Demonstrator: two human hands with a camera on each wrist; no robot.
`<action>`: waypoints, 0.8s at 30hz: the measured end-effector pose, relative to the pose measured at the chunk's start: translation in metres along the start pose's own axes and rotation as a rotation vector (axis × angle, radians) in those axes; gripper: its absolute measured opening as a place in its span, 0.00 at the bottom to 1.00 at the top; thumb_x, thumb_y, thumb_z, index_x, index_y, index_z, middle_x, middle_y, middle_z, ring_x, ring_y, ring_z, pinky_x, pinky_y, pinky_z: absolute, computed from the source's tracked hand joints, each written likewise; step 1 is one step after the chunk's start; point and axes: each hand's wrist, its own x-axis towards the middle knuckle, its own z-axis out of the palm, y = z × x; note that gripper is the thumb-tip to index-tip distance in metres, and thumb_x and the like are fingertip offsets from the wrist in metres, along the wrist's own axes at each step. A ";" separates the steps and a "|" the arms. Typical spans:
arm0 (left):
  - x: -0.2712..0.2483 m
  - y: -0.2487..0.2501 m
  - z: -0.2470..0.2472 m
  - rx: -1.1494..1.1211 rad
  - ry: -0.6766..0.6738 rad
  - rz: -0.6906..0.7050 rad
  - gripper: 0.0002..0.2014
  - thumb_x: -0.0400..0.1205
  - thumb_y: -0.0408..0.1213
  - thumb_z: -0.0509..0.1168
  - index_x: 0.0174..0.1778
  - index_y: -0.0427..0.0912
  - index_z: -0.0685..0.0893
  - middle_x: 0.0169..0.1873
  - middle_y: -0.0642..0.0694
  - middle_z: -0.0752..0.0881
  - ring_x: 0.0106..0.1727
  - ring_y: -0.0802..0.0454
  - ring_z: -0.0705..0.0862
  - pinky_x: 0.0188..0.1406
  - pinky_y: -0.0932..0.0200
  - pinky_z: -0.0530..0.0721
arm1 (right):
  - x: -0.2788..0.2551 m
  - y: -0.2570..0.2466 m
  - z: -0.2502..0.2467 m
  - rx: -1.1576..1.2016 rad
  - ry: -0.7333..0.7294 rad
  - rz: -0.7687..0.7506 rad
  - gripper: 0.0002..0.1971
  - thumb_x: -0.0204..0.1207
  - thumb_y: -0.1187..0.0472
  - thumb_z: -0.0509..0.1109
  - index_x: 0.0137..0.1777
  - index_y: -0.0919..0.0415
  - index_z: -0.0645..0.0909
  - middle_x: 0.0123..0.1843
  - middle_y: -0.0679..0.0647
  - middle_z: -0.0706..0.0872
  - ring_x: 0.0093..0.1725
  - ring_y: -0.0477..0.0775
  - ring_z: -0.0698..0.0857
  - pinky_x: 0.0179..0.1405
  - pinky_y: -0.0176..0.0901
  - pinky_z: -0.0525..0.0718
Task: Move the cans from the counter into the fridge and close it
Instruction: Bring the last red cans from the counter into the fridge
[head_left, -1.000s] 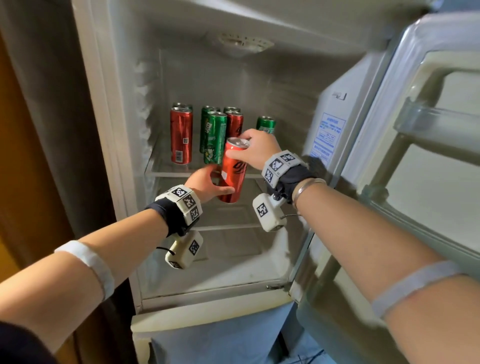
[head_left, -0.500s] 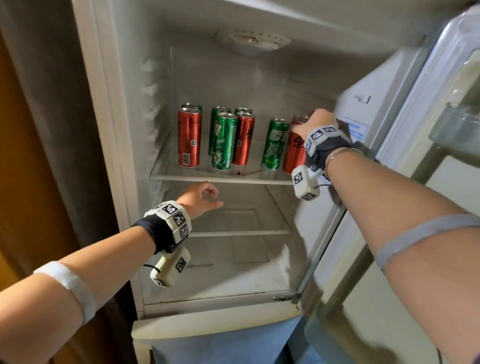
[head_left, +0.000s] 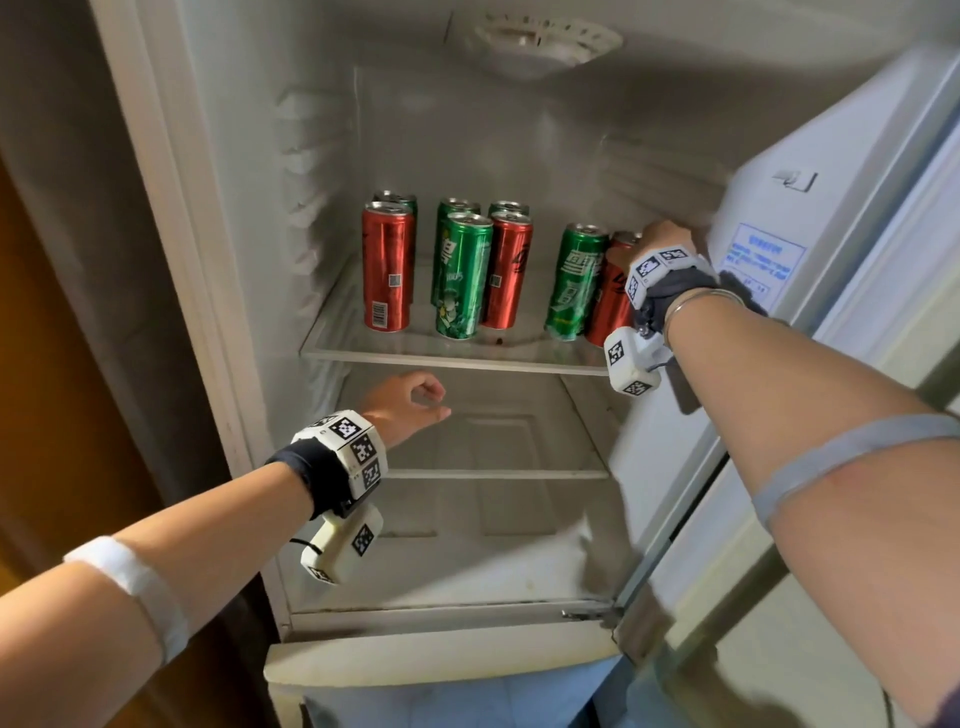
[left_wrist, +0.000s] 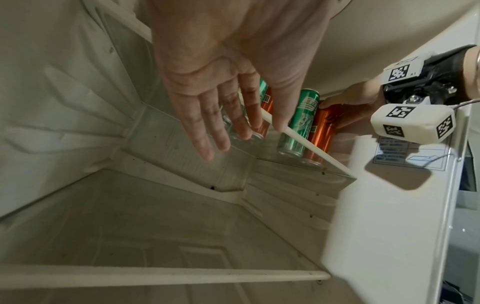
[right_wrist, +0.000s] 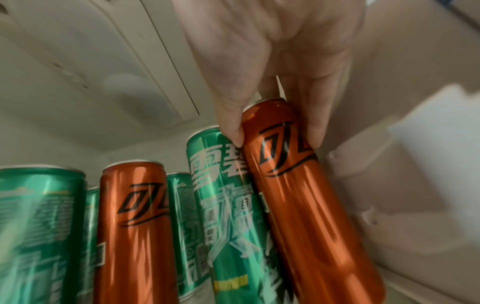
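My right hand (head_left: 657, 239) grips the top of a red can (head_left: 610, 301) (right_wrist: 306, 185) standing at the right end of the fridge's glass shelf (head_left: 415, 348), beside a green can (head_left: 574, 280) (right_wrist: 223, 185). In the right wrist view the thumb and fingers (right_wrist: 311, 123) clamp the can near its rim. Several more red and green cans (head_left: 447, 265) stand on the shelf to the left. Below the shelf my left hand (head_left: 410, 400) (left_wrist: 221, 115) hovers with relaxed fingers, holding nothing.
The fridge door (head_left: 857, 364) stands open on the right, close to my right forearm. A lower shelf rail (head_left: 493, 474) and the fridge floor (head_left: 441, 561) lie under the left hand. A brown wall (head_left: 52, 415) borders the fridge on the left.
My right hand carried the red can from the fridge's front up to the right end of the shelf. My left hand let go of it and stayed below the shelf.
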 end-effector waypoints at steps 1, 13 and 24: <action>0.000 0.001 0.000 0.009 0.002 0.000 0.12 0.77 0.42 0.70 0.54 0.45 0.81 0.54 0.52 0.84 0.54 0.55 0.82 0.52 0.60 0.78 | 0.001 0.000 0.000 -0.001 -0.010 -0.003 0.23 0.76 0.54 0.70 0.69 0.63 0.76 0.69 0.62 0.80 0.66 0.62 0.80 0.47 0.39 0.72; -0.024 0.009 -0.006 0.052 0.007 0.027 0.17 0.78 0.42 0.68 0.62 0.47 0.78 0.65 0.51 0.81 0.61 0.51 0.82 0.58 0.58 0.78 | -0.039 -0.001 0.000 -0.261 0.137 -0.040 0.21 0.81 0.57 0.60 0.73 0.62 0.67 0.70 0.65 0.71 0.67 0.68 0.76 0.63 0.53 0.74; -0.105 0.021 0.007 0.180 0.008 0.200 0.23 0.78 0.41 0.68 0.71 0.47 0.75 0.72 0.46 0.76 0.71 0.46 0.77 0.69 0.58 0.72 | -0.170 0.007 0.020 -0.158 0.060 -0.055 0.25 0.80 0.55 0.58 0.78 0.51 0.65 0.83 0.57 0.60 0.78 0.63 0.66 0.73 0.56 0.70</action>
